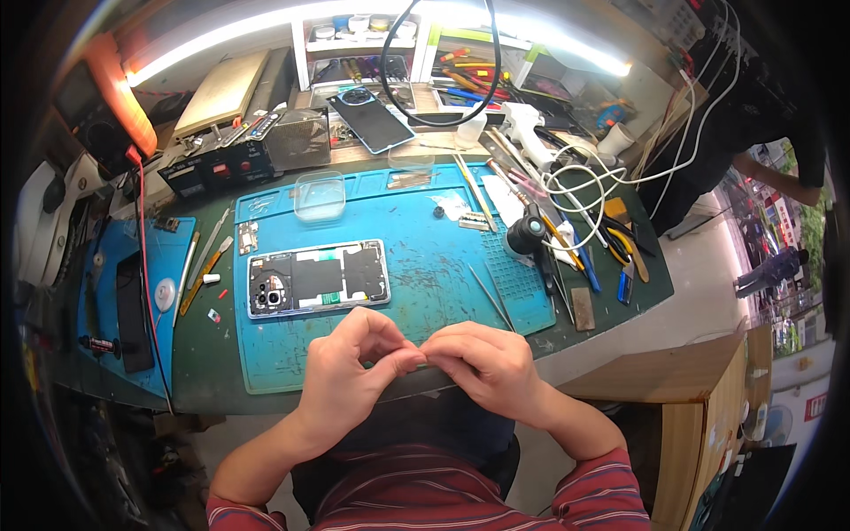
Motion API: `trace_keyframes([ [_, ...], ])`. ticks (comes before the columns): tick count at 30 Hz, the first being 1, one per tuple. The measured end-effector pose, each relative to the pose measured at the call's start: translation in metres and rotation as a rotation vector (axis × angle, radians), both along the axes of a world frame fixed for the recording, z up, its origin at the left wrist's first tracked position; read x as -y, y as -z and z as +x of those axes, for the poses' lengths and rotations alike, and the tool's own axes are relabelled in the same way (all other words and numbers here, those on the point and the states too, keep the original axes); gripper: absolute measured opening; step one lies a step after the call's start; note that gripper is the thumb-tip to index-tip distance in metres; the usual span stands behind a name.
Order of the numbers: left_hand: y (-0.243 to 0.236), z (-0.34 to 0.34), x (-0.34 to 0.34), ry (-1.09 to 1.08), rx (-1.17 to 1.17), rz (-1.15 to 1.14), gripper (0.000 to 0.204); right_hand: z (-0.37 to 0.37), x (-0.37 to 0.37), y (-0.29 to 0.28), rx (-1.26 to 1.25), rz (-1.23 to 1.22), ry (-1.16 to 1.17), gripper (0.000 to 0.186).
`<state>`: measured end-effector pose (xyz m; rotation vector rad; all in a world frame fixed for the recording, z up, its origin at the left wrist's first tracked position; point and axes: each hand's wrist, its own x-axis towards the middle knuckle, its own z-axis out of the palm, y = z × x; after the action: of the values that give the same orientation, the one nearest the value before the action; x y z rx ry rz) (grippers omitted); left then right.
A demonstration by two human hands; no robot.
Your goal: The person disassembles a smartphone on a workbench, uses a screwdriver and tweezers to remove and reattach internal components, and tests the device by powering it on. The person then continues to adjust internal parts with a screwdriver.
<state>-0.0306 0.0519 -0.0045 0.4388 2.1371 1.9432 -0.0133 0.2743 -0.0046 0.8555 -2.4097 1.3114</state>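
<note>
Clock positions go from the middle of the mat. Biggest thing is the dark green workbench [208, 336], then the blue mat [416, 265] lying on it. Up at 10 there's a black bench unit [239, 166] with red switches.

Hands next: left hand [350, 376] between 6 and 7, right hand [482, 363] between 4 and 5. Both are curled with thumb and fingers pinched, tips meeting at about 5, near the mat's front edge. Can't tell if there's something tiny in that pinch, the fingers hide it.

The stripped phone [319, 279] is at 9, lying flat on the mat with its innards showing, camera end pointing to 9, left hand just beside its near edge. Another phone [372, 121] sits at 12, past the mat. Then a clear plastic box [319, 197] between 10 and 11, skinny tweezers [490, 296] between 3 and 4, and a little black bit [438, 212] around 1.
</note>
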Motion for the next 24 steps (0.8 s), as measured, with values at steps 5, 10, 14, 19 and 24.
trace_keyframes([
  [5, 0.003, -0.001, 0.003, -0.085, -0.456, -0.254, 0.026, -0.009, 0.004, -0.001, -0.042, 0.072, 0.102, 0.016],
  [10, 0.004, 0.0, 0.02, 0.096, -0.894, -0.729, 0.048, -0.026, -0.008, -0.006, -0.095, 0.286, 0.098, 0.016],
  [14, -0.005, 0.0, 0.023, 0.232, -0.886, -0.835, 0.065, -0.033, -0.013, -0.002, -0.02, 0.251, 0.033, 0.015],
  [19, -0.001, -0.006, 0.025, 0.314, -0.903, -0.863, 0.069, -0.033, -0.013, -0.001, -0.005, 0.211, 0.029, 0.014],
  [24, 0.0, -0.006, 0.025, 0.313, -0.893, -0.861, 0.068, -0.034, -0.013, -0.002, 0.012, 0.211, 0.031, 0.013],
])
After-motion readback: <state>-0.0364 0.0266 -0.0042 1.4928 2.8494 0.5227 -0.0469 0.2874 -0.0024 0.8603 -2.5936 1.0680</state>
